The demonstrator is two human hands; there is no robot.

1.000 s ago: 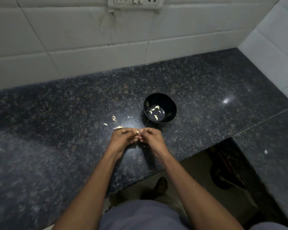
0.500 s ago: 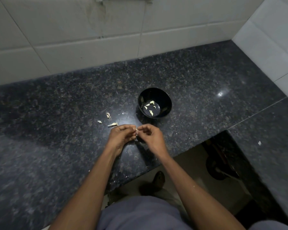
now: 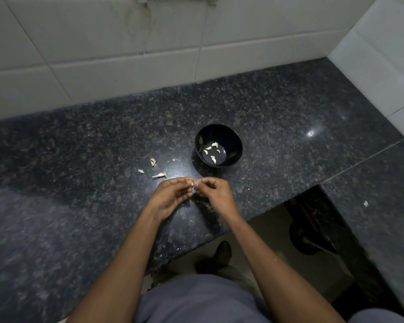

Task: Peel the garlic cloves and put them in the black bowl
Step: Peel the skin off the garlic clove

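- A small garlic clove (image 3: 192,183) is pinched between the fingertips of the left hand (image 3: 170,199) and the right hand (image 3: 216,193); the two hands are brought together above the counter (image 3: 79,141), near its front edge.
- The fingers of both hands are curled, with thumb and forefinger tips meeting at the clove. Most of the clove is covered by the fingertips, so it cannot be told whether any skin remains on it.
- The black bowl (image 3: 233,141) is set upright on the counter, just beyond the hands and slightly to the right, apart from them.
- Several pale peeled cloves (image 3: 213,159) are seen lying on the bottom of the bowl.
- Three pale garlic pieces (image 3: 160,175) are scattered on the counter to the left of the bowl, beyond the left hand; they appear to be skins or unpeeled cloves, but the detail is too small to tell which.
- A wall of white tiles (image 3: 103,43) is seen behind the counter, and a second tiled wall meets it at the right.
- A foot (image 3: 223,252) is visible on the floor below the counter edge, between the forearms.
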